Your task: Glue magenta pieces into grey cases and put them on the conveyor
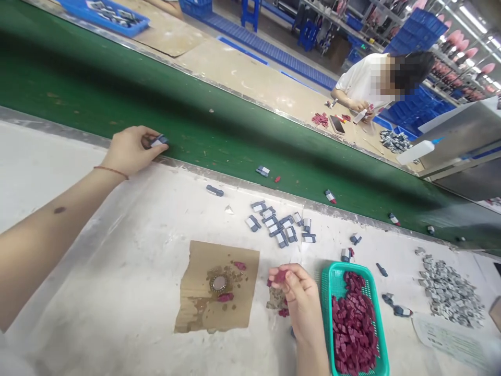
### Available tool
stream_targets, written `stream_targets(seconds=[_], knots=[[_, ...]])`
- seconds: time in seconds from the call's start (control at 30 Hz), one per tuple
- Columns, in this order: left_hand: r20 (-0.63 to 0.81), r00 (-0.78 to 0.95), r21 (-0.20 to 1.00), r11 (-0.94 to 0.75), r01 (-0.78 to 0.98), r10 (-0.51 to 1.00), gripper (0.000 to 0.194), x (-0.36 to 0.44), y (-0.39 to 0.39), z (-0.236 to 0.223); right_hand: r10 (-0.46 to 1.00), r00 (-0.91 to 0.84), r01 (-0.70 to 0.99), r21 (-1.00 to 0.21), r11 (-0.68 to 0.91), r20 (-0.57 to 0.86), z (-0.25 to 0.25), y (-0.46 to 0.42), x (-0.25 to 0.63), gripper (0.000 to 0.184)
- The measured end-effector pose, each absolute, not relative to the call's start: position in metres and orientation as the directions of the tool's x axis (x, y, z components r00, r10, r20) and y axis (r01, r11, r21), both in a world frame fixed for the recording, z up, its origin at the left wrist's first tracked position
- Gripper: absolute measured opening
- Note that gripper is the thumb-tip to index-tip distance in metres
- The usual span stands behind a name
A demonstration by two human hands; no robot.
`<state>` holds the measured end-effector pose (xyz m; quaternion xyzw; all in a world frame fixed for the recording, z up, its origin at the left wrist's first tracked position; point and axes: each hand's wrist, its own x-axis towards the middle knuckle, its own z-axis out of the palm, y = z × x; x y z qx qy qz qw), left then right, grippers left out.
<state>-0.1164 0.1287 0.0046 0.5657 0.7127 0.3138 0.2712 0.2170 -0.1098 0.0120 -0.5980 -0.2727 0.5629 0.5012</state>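
At the near edge of the green belt, my left hand [131,149] pinches a small blue-grey plastic part [159,140] with a pale face. My right hand [303,295] is closed on a small maroon plastic piece [280,277], held above the white tabletop beside a green basket [326,313]. That basket is heaped with similar maroon pieces [354,329]. Left of my right hand lies a stained sheet of brown cardboard [245,292] with a round cap [218,283] and two maroon pieces on it. Several blue-grey parts [274,224] with pale faces lie loosely grouped beyond the cardboard.
On the green belt [211,130] sit several parts, some with maroon pieces attached. A pile of grey pieces [450,292] and a paper sheet [450,334] lie at right. Across the belt, a person in a white shirt [364,78] works near a white bottle [417,152].
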Motion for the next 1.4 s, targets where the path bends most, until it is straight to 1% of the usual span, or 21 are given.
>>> stream_targets(seconds=[0.1, 0.17, 0.2, 0.23, 0.3, 0.33, 0.4, 0.47, 0.53, 0.6, 0.67, 0.73, 0.83, 0.9, 0.97, 1.0, 1.07, 1.13, 1.17, 1.27, 1.4], knots=[[-0.086, -0.276, 0.887, 0.200, 0.415, 0.957, 0.033, -0.107, 0.108, 0.005, 0.918, 0.206, -0.115, -0.940, -0.321, -0.339, 0.001, -0.104, 0.203, 0.021], [-0.190, -0.204, 0.959, 0.226, 0.170, 0.960, 0.036, -0.098, 0.084, 0.006, 0.939, 0.178, -0.030, -0.956, -0.293, -0.294, -0.006, -0.101, 0.195, 0.017], [-0.255, -0.139, 0.965, 0.260, 0.019, 0.957, 0.039, -0.093, 0.070, 0.008, 0.947, 0.154, 0.006, -0.958, -0.287, -0.283, -0.008, -0.100, 0.192, 0.016], [-0.319, -0.055, 0.945, 0.314, -0.092, 0.946, 0.043, -0.088, 0.054, 0.009, 0.952, 0.130, 0.041, -0.958, -0.284, -0.277, -0.010, -0.100, 0.188, 0.015], [-0.434, 0.080, 0.875, 0.441, -0.200, 0.897, 0.051, -0.078, 0.022, 0.011, 0.964, 0.102, 0.132, -0.957, -0.258, -0.246, -0.013, -0.100, 0.181, 0.014], [-0.478, 0.142, 0.839, 0.498, -0.221, 0.867, 0.052, -0.073, 0.007, 0.011, 0.975, 0.088, 0.196, -0.956, -0.219, -0.205, -0.014, -0.101, 0.177, 0.014], [-0.541, 0.239, 0.766, 0.590, -0.257, 0.806, 0.050, -0.065, -0.018, 0.010, 0.996, 0.019, 0.340, -0.937, -0.084, -0.082, -0.014, -0.102, 0.170, 0.013], [-0.587, 0.310, 0.694, 0.662, -0.283, 0.748, 0.046, -0.059, -0.037, 0.008, 0.991, -0.121, 0.446, -0.889, 0.103, 0.054, -0.015, -0.102, 0.166, 0.015], [-0.618, 0.349, 0.636, 0.709, -0.304, 0.704, 0.041, -0.055, -0.049, 0.005, 0.951, -0.272, 0.497, -0.824, 0.271, 0.149, -0.016, -0.102, 0.163, 0.018], [-0.639, 0.340, 0.605, 0.724, -0.331, 0.690, 0.037, -0.051, -0.058, 0.002, 0.906, -0.380, 0.538, -0.752, 0.381, 0.187, -0.020, -0.101, 0.162, 0.020], [-0.669, 0.304, 0.577, 0.732, -0.363, 0.678, 0.035, -0.049, -0.064, 0.000, 0.874, -0.446, 0.578, -0.683, 0.447, 0.195, -0.024, -0.101, 0.161, 0.022], [-0.695, 0.285, 0.542, 0.742, -0.396, 0.660, 0.035, -0.047, -0.069, -0.001, 0.854, -0.479, 0.609, -0.622, 0.491, 0.204, -0.027, -0.102, 0.159, 0.025], [-0.695, 0.297, 0.507, 0.739, -0.443, 0.655, 0.042, -0.043, -0.076, -0.004, 0.841, -0.495, 0.638, -0.566, 0.523, 0.219, -0.029, -0.103, 0.156, 0.028], [-0.690, 0.301, 0.493, 0.732, -0.470, 0.659, 0.045, -0.039, -0.080, -0.005, 0.846, -0.484, 0.627, -0.585, 0.514, 0.225, -0.029, -0.102, 0.156, 0.028], [-0.695, 0.301, 0.477, 0.732, -0.487, 0.653, 0.044, -0.036, -0.083, -0.006, 0.875, -0.440, 0.568, -0.692, 0.445, 0.201, -0.027, -0.102, 0.158, 0.025], [-0.699, 0.306, 0.469, 0.738, -0.486, 0.646, 0.043, -0.035, -0.084, -0.006, 0.903, -0.394, 0.521, -0.768, 0.373, 0.171, -0.025, -0.101, 0.160, 0.022], [-0.711, 0.317, 0.456, 0.754, -0.473, 0.628, 0.045, -0.033, -0.086, -0.006, 0.963, -0.259, 0.393, -0.904, 0.172, 0.070, -0.022, -0.101, 0.164, 0.016], [-0.719, 0.323, 0.451, 0.767, -0.457, 0.615, 0.048, -0.031, -0.088, -0.005, 0.992, -0.125, 0.231, -0.973, -0.007, -0.037, -0.017, -0.101, 0.168, 0.014], [-0.718, 0.326, 0.455, 0.769, -0.449, 0.615, 0.048, -0.029, -0.089, -0.005, 0.995, -0.080, 0.150, -0.987, -0.053, -0.065, -0.014, -0.102, 0.169, 0.015], [-0.704, 0.314, 0.491, 0.757, -0.432, 0.637, 0.046, -0.024, -0.090, -0.003, 0.997, -0.047, -0.009, -0.998, -0.058, -0.057, -0.006, -0.103, 0.169, 0.017], [-0.704, 0.309, 0.513, 0.759, -0.401, 0.639, 0.044, -0.016, -0.092, 0.001, 0.997, -0.077, -0.013, -1.000, 0.023, 0.024, 0.002, -0.103, 0.164, 0.010]])
